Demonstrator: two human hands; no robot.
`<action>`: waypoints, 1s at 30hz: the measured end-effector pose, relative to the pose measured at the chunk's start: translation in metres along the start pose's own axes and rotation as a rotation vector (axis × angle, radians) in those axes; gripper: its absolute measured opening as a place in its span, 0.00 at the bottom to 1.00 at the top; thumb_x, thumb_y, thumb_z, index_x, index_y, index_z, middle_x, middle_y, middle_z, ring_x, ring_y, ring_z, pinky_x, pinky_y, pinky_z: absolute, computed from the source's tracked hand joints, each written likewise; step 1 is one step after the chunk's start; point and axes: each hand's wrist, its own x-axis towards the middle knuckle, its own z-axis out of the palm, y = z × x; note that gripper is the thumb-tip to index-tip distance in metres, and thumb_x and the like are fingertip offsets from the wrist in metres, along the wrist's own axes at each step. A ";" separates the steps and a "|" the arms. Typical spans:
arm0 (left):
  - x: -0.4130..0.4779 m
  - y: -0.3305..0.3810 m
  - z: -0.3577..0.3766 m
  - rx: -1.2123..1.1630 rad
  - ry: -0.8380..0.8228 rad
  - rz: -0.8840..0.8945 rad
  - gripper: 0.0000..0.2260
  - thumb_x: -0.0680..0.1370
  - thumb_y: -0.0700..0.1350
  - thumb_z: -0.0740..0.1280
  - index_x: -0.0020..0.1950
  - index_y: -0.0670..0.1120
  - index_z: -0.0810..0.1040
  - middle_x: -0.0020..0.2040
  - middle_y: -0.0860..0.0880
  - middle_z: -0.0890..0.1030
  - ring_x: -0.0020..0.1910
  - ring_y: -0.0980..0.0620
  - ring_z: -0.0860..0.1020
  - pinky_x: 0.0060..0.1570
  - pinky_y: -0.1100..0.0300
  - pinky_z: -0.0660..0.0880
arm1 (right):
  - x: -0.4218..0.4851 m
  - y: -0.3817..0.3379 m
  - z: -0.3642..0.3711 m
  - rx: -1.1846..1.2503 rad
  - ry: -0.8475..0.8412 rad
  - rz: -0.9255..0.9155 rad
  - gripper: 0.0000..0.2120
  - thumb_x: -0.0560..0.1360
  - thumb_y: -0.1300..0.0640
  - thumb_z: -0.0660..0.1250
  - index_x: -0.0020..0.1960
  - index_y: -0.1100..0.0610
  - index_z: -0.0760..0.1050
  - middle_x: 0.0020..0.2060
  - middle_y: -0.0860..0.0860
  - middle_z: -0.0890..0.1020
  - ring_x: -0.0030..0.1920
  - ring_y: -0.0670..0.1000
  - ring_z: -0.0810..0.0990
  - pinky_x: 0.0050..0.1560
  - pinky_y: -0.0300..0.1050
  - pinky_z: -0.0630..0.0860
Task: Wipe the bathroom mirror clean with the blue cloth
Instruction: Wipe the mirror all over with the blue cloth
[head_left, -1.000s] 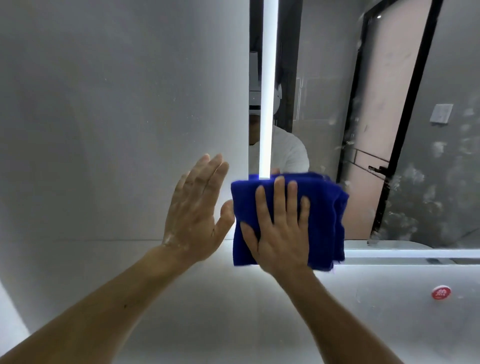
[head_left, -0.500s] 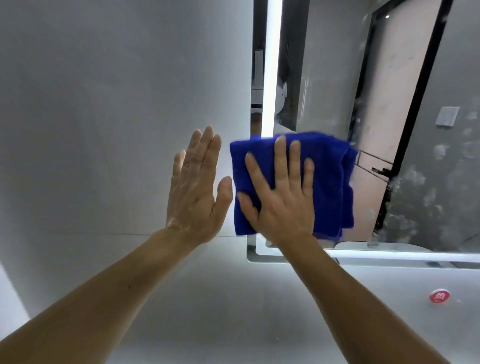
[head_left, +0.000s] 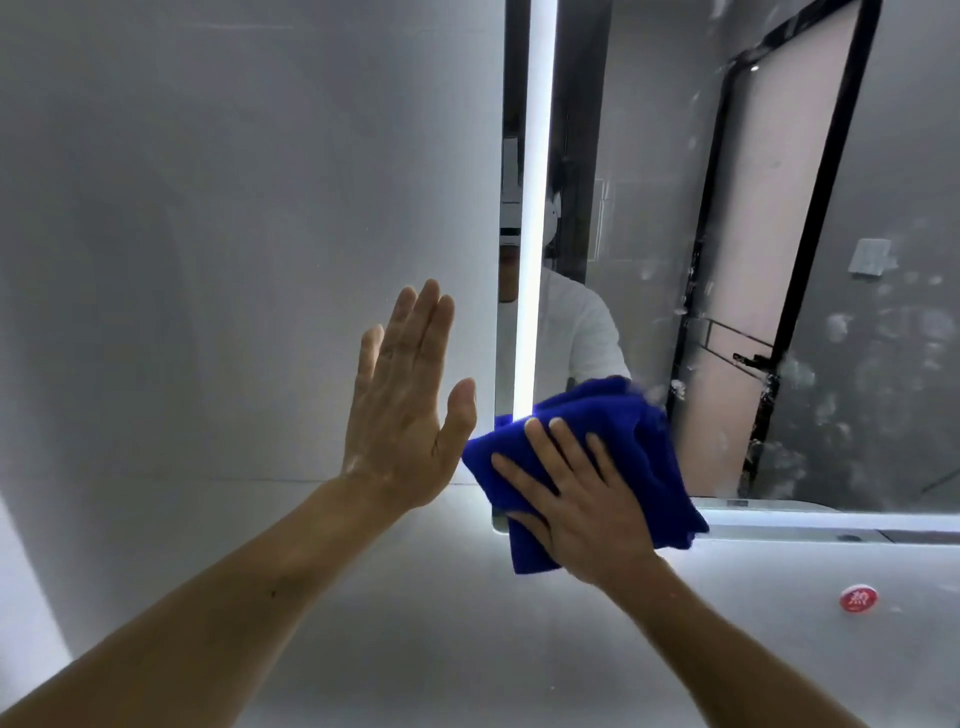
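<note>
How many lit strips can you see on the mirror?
2: a vertical strip near the left edge of the mirror, a horizontal strip along its bottom edge. More may lie out of frame.

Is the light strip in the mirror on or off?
On. The light strip glows bright white near the left edge of the mirror.

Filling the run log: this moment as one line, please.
phase: wiping | right hand: flat on cloth, mirror lower-left corner | left hand: open against wall | smudges: mirror, right side
</note>
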 end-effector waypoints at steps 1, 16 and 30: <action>0.002 0.001 -0.001 0.001 0.003 -0.011 0.28 0.82 0.56 0.49 0.79 0.45 0.55 0.80 0.47 0.54 0.79 0.50 0.50 0.76 0.44 0.43 | 0.016 0.012 -0.009 0.001 0.036 0.056 0.28 0.82 0.43 0.46 0.80 0.48 0.48 0.79 0.57 0.46 0.79 0.59 0.40 0.76 0.59 0.36; 0.019 0.010 0.004 0.044 0.002 -0.028 0.29 0.82 0.58 0.48 0.80 0.44 0.54 0.80 0.48 0.51 0.79 0.52 0.47 0.76 0.54 0.35 | 0.062 0.021 -0.018 0.050 0.151 0.289 0.33 0.81 0.36 0.49 0.80 0.51 0.50 0.79 0.57 0.43 0.79 0.61 0.44 0.76 0.60 0.37; 0.066 0.011 -0.010 0.145 -0.008 -0.023 0.29 0.82 0.57 0.50 0.81 0.48 0.51 0.81 0.50 0.48 0.79 0.53 0.44 0.74 0.56 0.31 | 0.109 0.055 -0.055 0.018 0.123 0.390 0.30 0.82 0.42 0.48 0.80 0.55 0.49 0.78 0.61 0.47 0.77 0.64 0.49 0.76 0.58 0.38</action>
